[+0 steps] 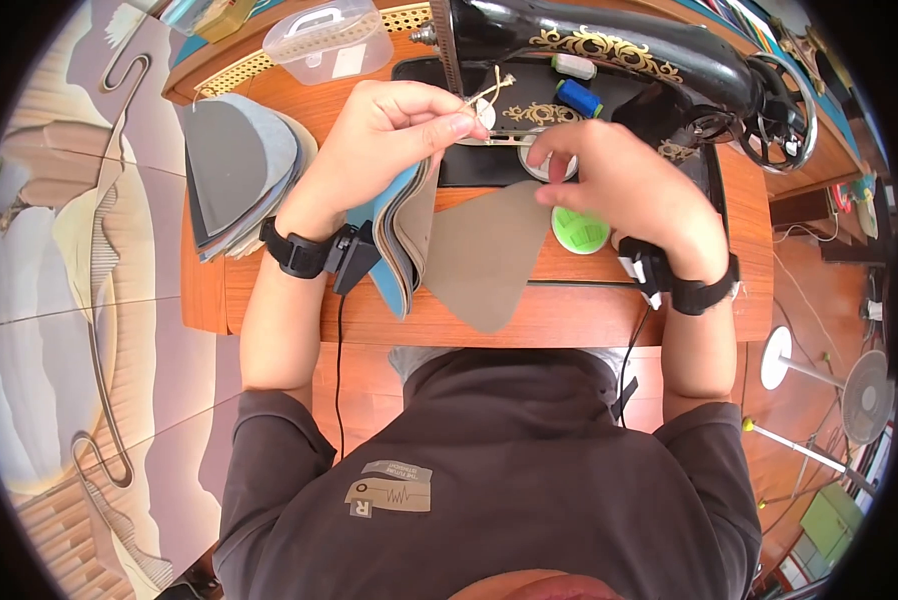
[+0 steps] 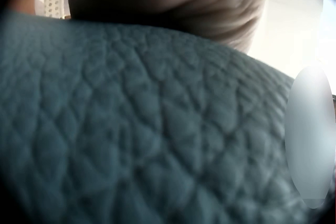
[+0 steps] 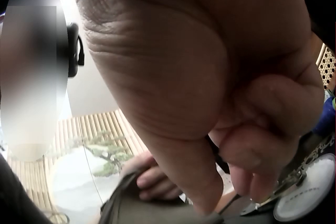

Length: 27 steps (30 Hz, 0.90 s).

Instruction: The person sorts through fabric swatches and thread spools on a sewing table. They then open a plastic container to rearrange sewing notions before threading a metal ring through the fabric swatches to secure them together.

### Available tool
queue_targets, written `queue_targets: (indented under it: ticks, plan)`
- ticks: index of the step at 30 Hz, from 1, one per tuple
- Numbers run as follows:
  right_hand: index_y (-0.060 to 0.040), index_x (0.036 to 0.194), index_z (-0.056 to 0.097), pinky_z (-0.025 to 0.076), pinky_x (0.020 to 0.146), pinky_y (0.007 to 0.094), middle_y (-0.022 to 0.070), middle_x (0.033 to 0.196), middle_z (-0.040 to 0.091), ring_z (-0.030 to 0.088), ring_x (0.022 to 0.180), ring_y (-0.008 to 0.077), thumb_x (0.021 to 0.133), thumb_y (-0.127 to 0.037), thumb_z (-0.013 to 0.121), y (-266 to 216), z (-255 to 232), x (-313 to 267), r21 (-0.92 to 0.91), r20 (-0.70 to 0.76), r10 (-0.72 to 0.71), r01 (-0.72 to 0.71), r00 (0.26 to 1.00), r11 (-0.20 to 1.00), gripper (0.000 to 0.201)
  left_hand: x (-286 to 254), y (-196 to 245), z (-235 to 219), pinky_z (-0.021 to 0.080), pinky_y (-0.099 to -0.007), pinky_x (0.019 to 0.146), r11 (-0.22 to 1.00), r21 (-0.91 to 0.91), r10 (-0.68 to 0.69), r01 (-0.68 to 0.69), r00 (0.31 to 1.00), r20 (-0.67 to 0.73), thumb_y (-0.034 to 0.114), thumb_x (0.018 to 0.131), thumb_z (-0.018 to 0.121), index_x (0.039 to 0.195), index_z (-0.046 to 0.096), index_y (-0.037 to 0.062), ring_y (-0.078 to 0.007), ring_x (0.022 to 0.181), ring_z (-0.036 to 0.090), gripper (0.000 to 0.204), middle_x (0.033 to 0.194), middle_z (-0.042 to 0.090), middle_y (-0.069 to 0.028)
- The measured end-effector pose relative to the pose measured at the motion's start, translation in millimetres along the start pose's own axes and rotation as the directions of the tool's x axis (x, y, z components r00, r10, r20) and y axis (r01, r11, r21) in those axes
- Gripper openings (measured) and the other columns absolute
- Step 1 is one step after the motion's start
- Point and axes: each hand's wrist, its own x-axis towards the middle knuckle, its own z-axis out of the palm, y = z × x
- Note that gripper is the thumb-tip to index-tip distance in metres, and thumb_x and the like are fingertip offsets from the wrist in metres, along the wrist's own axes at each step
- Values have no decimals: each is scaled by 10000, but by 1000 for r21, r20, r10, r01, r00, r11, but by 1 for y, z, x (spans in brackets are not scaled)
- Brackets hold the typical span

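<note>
My left hand pinches the top corner of a bundle of leather swatches, where a knotted beige cord sticks out past the fingertips. The bundle's blue, grey and brown layers bend down below the hand. Beside them, a taupe swatch spreads over the table edge. Grained blue-grey leather fills most of the left wrist view. To the right, my right hand hovers with bent fingers and the thumb held apart, nothing between them. In the right wrist view, its thumb overlaps the dark swatch sheet.
Behind the hands stands a black sewing machine with gold ornament. Blue thread and a white spool lie on its bed. A green round box sits below the right hand. Another swatch pile and a clear plastic box are at left.
</note>
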Motion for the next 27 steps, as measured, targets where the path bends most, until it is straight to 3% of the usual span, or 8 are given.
queue_targets:
  ticks: [3,6,12,20,21,24,27]
  plan:
    - [19,1084,702,546,898,429,194,1045,726,692,1030,360,804,-98,787,0,20,0,-175,-31,-40,34,999,984,316,1,0,-1,442,-211,547,1000,23,-1,1,1000,11,139,1001,643,1002,760,-3,-50,561,545,184,912,753,-41]
    - [-15,1090,694,550,827,420,161,958,720,700,932,346,796,-69,797,9,34,1,-221,-115,-104,77,988,972,315,0,0,0,439,-204,536,1000,22,-6,6,1000,16,146,1003,643,988,754,8,-42,565,546,178,917,752,-37]
    - [-4,1005,673,543,838,428,171,972,717,692,957,352,792,-40,777,16,45,6,-200,-149,-163,132,975,971,240,-1,-1,-1,439,-199,535,999,22,-33,32,998,61,168,1001,653,943,737,30,-29,600,552,172,901,734,-16]
    - [23,967,653,537,822,443,202,935,702,681,950,376,823,-33,722,13,39,14,-160,-65,-86,75,994,984,169,-1,-1,0,437,-193,538,996,33,-90,86,990,111,178,1008,651,938,726,31,-15,614,541,179,871,707,5]
    - [25,969,653,540,814,435,202,919,703,685,933,375,831,-33,718,10,37,15,-145,-72,-75,64,995,987,164,-2,-2,2,433,-190,539,996,8,-90,89,989,116,174,1006,655,939,724,28,-11,617,538,175,858,703,10]
    - [33,983,653,552,765,390,182,861,706,700,838,327,862,-45,717,5,32,18,152,-166,-81,106,983,983,157,-3,5,6,417,-180,543,991,-10,-131,134,984,124,163,998,670,943,719,23,-1,626,524,158,814,685,27]
    - [44,1014,660,551,724,323,130,836,718,696,772,213,895,-67,728,9,33,27,388,-217,-44,128,975,913,176,-3,4,9,403,-175,552,989,-11,-144,146,985,94,156,992,682,943,715,23,5,630,510,145,773,667,44]
